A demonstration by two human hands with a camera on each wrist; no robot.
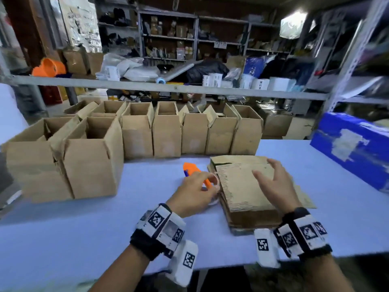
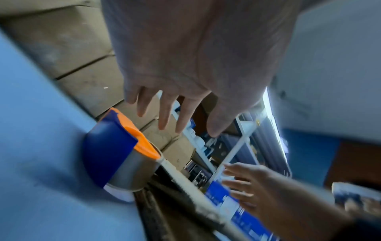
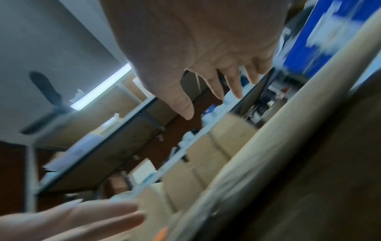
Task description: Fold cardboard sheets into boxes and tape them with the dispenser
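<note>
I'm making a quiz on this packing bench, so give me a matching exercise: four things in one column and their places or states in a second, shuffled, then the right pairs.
Things
1. tape dispenser
2. flat cardboard stack
3. folded boxes
4. blue carton

Places or states
A. standing in a row, tops open
B. at the table's right edge
C. under the open right hand
D. on the table, beneath the open left hand

Pairs: 1-D, 2-C, 3-A, 4-B

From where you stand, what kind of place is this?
Most likely a warehouse packing room. Metal shelving crammed with goods and parcels lines the back, a row of open folded cardboard boxes stands on the blue table, and a stack of flat cardboard sheets waits beside an orange tape dispenser.
</note>
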